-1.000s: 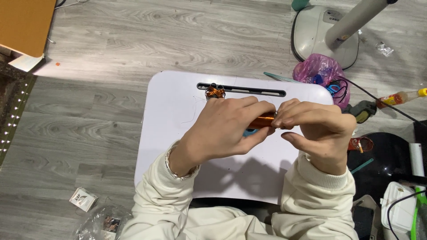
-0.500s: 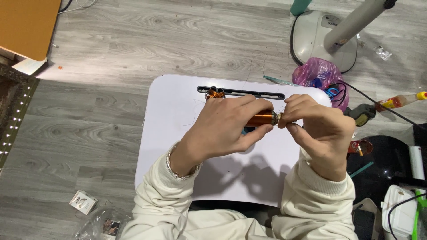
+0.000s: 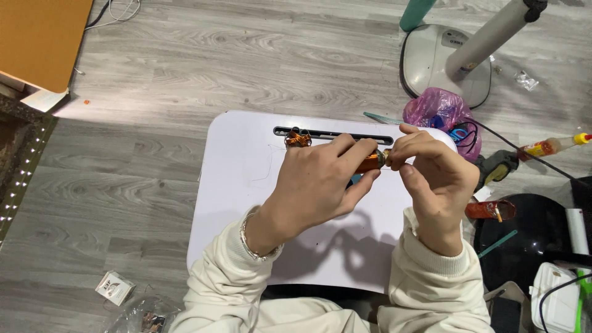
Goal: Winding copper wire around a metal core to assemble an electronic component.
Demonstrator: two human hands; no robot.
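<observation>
the left hand [image 3: 320, 182] and the right hand [image 3: 431, 176] are close together above the white worktop [image 3: 240, 185], and both are closed on one small copper coil [image 3: 372, 162]. the left fingers wrap around the left part of the coil, and the right fingertips [image 3: 394, 157] pinch its right end. the coil lies almost level between the two hands, a little above the worktop, and only its middle part shows.

just beyond the left hand there is a dark slot [image 3: 345, 134] in the worktop, and a second small coil [image 3: 297, 140] sits at the left end of the slot, near the left knuckles. on the left wrist there is a thin bracelet [image 3: 246, 237].

to the right of the right hand, on the floor, lies a pink bag [image 3: 435, 108], touching the corner of the worktop. further right lies a glue bottle [image 3: 552, 146]. beyond the bag stands a white fan base [image 3: 431, 58].
</observation>
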